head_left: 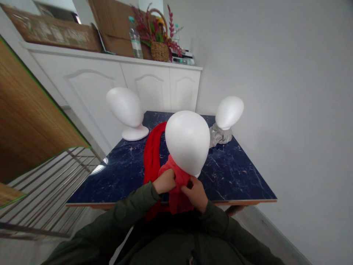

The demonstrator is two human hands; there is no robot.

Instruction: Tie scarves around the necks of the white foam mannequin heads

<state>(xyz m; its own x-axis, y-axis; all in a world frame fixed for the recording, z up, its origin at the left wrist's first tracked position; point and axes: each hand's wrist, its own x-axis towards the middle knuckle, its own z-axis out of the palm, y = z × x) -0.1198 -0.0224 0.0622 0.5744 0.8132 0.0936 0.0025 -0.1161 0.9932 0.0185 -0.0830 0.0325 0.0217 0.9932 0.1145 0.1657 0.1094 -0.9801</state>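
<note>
A white foam mannequin head (187,141) stands at the near edge of a dark blue marble-patterned table (234,173). A red scarf (151,154) runs around its neck, trails back over the tabletop and hangs down over the front edge. My left hand (164,181) grips the scarf's folds just below the head's left side. My right hand (196,193) pinches the same red cloth under the head's right side. Both wrists wear dark green sleeves.
Two more white foam heads stand on the table, one at the back left (127,110) and one at the back right (228,112) on a grey cloth (219,136). A white cabinet (143,84) with a flower basket (159,44), a water bottle (135,38) and cardboard stands behind. A metal rack (49,184) is left.
</note>
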